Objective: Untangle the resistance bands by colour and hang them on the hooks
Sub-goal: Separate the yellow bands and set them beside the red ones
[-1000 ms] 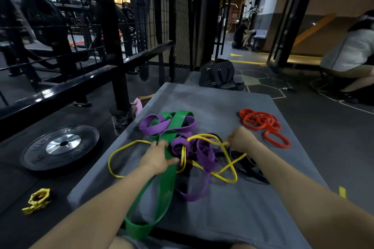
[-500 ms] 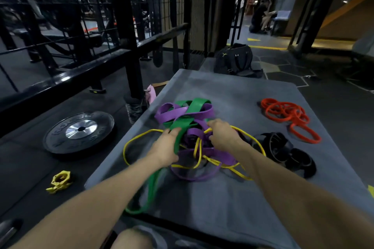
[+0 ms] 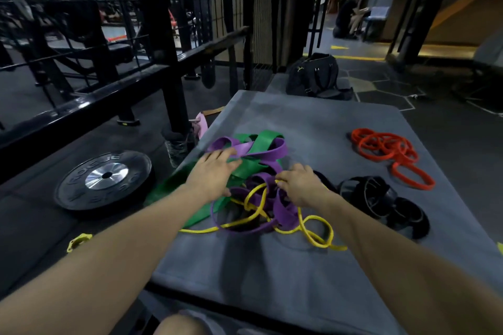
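**Hands dig into the band pile**

The knot of bands sits in the middle of the grey mat (image 3: pixel 313 280). The purple band (image 3: pixel 283 208), green band (image 3: pixel 245 168) and yellow band (image 3: pixel 317 228) are all mixed up together. A moment ago the left hand (image 3: pixel 212 177) held the green band. Now it has let go and lies flat, fingers spread, on top of the pile. The right hand (image 3: pixel 300 185) has moved in and pinches the yellow band. So yellow looks like the next colour to pull free.

The orange bands (image 3: pixel 386 148) and black bands (image 3: pixel 381 198) lie apart already. Beside the mat is a weight plate (image 3: pixel 104 179). A dark bag (image 3: pixel 313 75) sits behind.
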Tool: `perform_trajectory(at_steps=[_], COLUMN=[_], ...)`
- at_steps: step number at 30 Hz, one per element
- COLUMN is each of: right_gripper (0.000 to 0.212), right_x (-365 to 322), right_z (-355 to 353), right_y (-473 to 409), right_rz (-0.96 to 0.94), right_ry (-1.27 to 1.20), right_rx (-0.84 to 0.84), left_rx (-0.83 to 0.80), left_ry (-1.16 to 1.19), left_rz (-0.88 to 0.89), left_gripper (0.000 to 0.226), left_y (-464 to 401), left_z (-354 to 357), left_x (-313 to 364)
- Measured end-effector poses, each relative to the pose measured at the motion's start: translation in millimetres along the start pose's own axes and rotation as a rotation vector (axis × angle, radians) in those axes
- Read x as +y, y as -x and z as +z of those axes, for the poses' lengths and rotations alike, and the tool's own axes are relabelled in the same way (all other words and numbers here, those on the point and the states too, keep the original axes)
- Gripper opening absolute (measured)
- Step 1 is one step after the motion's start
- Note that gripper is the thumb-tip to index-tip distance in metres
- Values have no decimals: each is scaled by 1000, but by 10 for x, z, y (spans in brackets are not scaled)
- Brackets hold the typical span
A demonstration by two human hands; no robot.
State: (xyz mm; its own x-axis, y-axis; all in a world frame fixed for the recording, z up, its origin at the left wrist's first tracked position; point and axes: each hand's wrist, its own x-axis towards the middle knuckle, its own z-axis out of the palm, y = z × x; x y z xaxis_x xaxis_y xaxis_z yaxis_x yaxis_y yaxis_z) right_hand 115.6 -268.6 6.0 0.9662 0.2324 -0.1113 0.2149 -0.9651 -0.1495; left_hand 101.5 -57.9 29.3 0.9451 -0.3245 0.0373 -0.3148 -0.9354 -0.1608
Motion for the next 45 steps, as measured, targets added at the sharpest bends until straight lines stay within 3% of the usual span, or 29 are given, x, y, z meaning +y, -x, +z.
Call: perform_trajectory(at_steps=[5, 9, 11, 16, 22, 25, 29, 32, 35, 41, 43, 45], right_gripper=[38, 35, 30, 33, 26, 25, 29, 40, 34, 32, 24, 22], right_x=[-20, -30, 7, 234, 246, 165, 100, 84, 36, -165, -274, -355], right_z=[-12, -37, -54, -167, -224, -219, -223, -205, -223, -359, -391, -343], right_y=[42, 96, 143, 303, 354, 334, 324, 343, 380, 471, 524, 562], right_rz=[61, 69, 64, 14, -30, -49, -22, -19, -5, -124, -209, -251], right_ry=[-7, -74, -142, -191, -228, -236, -223, -213, -210, -298, -287, -249], right_rx=[1, 32, 48, 96, 143, 148, 101, 70, 67, 344, 265, 155], left_rx=[139, -34, -14, 108, 69, 46, 46, 40, 38, 23, 22, -79], left_ry=[375, 298, 303, 676, 999, 1288, 1464, 1493, 1508, 1622, 1648, 1668], left_rz=[-57, -169, -238, -301, -350, -389, -393, -357, -366, -339, -299, -276], left_gripper=[36, 42, 42, 11, 36, 36, 31, 30, 29, 26, 20, 21], left_y=[201, 331, 340, 220, 85, 64, 143, 205, 223, 289, 369, 487], left_z=[143, 292, 379, 407, 41, -205, -598, -869, -1067, -1252, -1226, -1124], left_x=[209, 528, 656, 723, 381, 291, 252, 219, 185, 171, 181, 160])
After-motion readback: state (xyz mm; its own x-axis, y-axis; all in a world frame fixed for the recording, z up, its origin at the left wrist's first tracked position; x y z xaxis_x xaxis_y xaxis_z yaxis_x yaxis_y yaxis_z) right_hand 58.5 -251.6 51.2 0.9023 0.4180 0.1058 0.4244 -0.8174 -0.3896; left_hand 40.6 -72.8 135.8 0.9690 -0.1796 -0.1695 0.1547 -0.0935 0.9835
